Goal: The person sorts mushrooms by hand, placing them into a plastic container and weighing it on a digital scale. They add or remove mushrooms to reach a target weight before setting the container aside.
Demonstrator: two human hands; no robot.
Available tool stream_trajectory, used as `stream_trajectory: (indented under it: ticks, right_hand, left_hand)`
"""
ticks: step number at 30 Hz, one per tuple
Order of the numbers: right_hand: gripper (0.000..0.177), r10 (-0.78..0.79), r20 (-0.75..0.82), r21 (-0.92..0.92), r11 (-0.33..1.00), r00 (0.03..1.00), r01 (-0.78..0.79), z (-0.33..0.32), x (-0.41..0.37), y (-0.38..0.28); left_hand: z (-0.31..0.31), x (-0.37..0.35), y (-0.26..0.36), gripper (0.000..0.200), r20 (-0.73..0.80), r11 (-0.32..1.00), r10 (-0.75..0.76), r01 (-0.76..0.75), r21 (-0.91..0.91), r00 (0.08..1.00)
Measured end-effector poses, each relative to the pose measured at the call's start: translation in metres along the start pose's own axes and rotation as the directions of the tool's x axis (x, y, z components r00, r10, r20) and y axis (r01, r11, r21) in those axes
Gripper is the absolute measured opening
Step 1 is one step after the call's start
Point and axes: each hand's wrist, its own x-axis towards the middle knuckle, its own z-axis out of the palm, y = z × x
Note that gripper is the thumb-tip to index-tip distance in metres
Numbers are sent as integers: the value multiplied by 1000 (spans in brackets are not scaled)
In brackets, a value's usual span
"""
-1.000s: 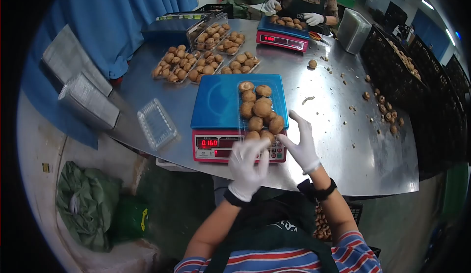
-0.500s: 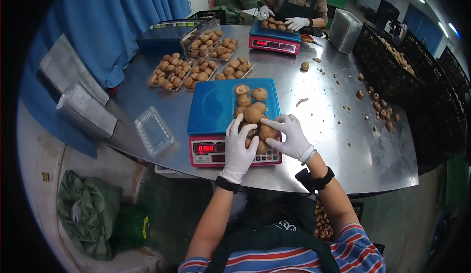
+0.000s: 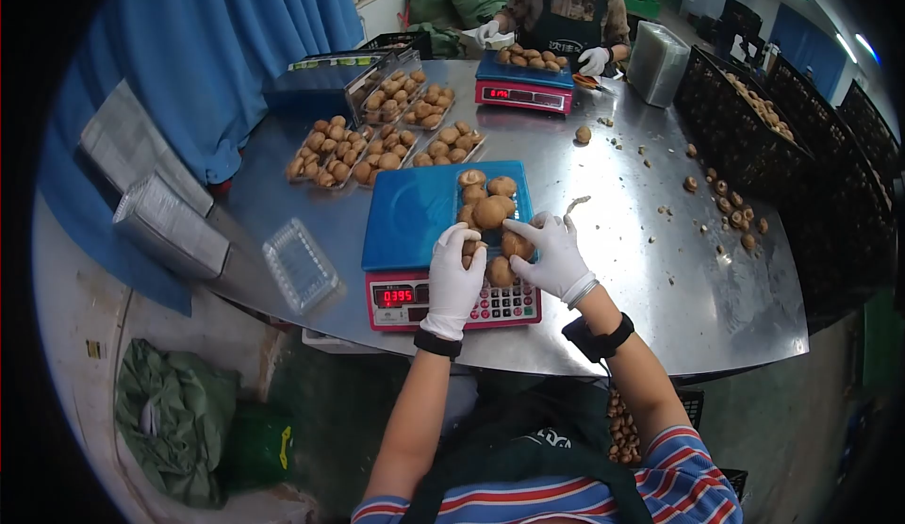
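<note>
Brown mushrooms (image 3: 491, 212) lie in a clear tray on the blue plate (image 3: 405, 213) of a scale, whose red display (image 3: 394, 295) reads 0.395. My left hand (image 3: 454, 284), white-gloved, curls round a mushroom at the tray's left near corner. From the right, my right hand (image 3: 554, 258), also gloved, has its thumb and fingers on a mushroom (image 3: 516, 245) at the tray's right side. Another mushroom (image 3: 501, 271) sits between the hands at the tray's near end. The gloves hide part of the tray.
Filled mushroom trays (image 3: 328, 151) stand behind on the left, an empty clear tray (image 3: 300, 266) nearer. Opposite, a co-worker in gloves has a second scale (image 3: 523, 86) with mushrooms. Loose mushrooms (image 3: 731, 204) and black crates (image 3: 735, 119) are at the right; stacked trays (image 3: 658, 64) stand behind.
The near scale's reading went from 0.360 to 0.395. My fingers shifted slightly round the near mushrooms. The co-worker's hands moved apart from the mushrooms on the far scale.
</note>
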Motion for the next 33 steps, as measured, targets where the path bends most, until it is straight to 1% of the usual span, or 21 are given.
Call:
stream_trajectory:
  ticks: [3, 5, 6, 8, 9, 11, 12, 13, 14, 15, 17, 19, 21, 23, 24, 25, 27, 29, 31, 32, 33]
  right_hand:
    - [56, -18, -36, -15, 1000, 999, 17, -4, -2, -8]
    - [56, 3, 0, 168, 986, 1000, -3, 0, -1, -2]
    - [56, 4, 0, 170, 985, 1000, -4, 1, 0, 1]
    - [55, 22, 39, 1, 1000, 999, -23, -3, 4, 3]
    - [55, 25, 38, -1, 1000, 999, -25, -6, 5, 3]
    - [60, 87, 49, 22, 996, 995, -88, -11, 5, -2]
    - [60, 88, 49, 21, 996, 995, -89, -12, 4, -1]
    - [60, 64, 4, 143, 988, 998, -63, -12, 1, 2]
    - [60, 47, -41, 263, 964, 998, -34, -11, -4, 5]
    - [60, 48, -37, 268, 963, 998, -37, -11, -10, 8]
    - [58, 21, -205, 408, 911, 979, 66, -14, -27, 14]
    - [46, 150, -254, 514, 858, 955, 3, -20, -51, 9]
    - [42, 272, -265, 592, 803, 925, -66, -15, -76, 11]
    - [40, 353, -296, 602, 791, 888, -114, -6, -102, 16]
    - [38, 415, -284, 628, 762, 865, -160, -1, -115, 20]
    - [36, 497, -258, 682, 701, 828, -208, 4, -128, 24]
    - [35, 586, -206, 724, 630, 784, -281, 13, -151, 33]
    - [33, 603, -197, 722, 623, 773, -302, 14, -169, 39]
    - [33, 630, -173, 689, 626, 757, -364, 14, -184, 46]
    - [33, 649, -140, 685, 609, 747, -401, 10, -190, 46]
    - [33, 665, -159, 684, 607, 730, -404, 9, -194, 49]
  left_hand:
    - [4, -2, 6, 19, 30, 996, 52, -54, 74, 998]
    - [6, -2, 9, 18, 54, 992, 63, -69, 108, 997]
    - [6, -2, 10, 18, 73, 986, 64, -74, 148, 995]
    - [7, -2, 9, 22, 116, 972, 77, -100, 211, 990]
    - [7, -2, 8, 22, 117, 973, 79, -102, 209, 990]
    - [6, -2, 10, 28, 37, 986, 129, -132, 104, 991]
    - [3, -5, 10, 32, 12, 993, 104, -105, 59, 994]
    - [-2, -9, 14, 32, 14, 993, 103, -103, 59, 995]
    - [-8, -15, 19, 31, -73, 991, 115, -109, 73, 991]
    - [-14, -22, 25, 30, -161, 989, 127, -114, 90, 979]
    - [-20, -51, 38, 15, -177, 998, 61, -58, 23, 982]
    - [-10, -83, 39, 9, 38, 961, -107, 113, -253, 994]
    - [14, -105, 37, 11, 270, 760, -275, 381, -526, 923]
    - [29, -113, 30, 14, 410, 579, -347, 537, -614, 843]
    - [32, -114, 29, 16, 457, 551, -369, 586, -594, 809]
    - [35, -113, 28, 16, 449, 549, -380, 588, -594, 808]
    - [41, -110, 23, 20, 493, 563, -333, 589, -580, 804]
    - [45, -107, 22, 20, 496, 558, -338, 595, -579, 800]
    - [47, -103, 25, 14, 487, 471, -388, 622, -625, 783]
    - [46, -103, 27, 14, 499, 472, -382, 628, -619, 778]
    - [45, -103, 31, 14, 468, 513, -393, 611, -603, 791]
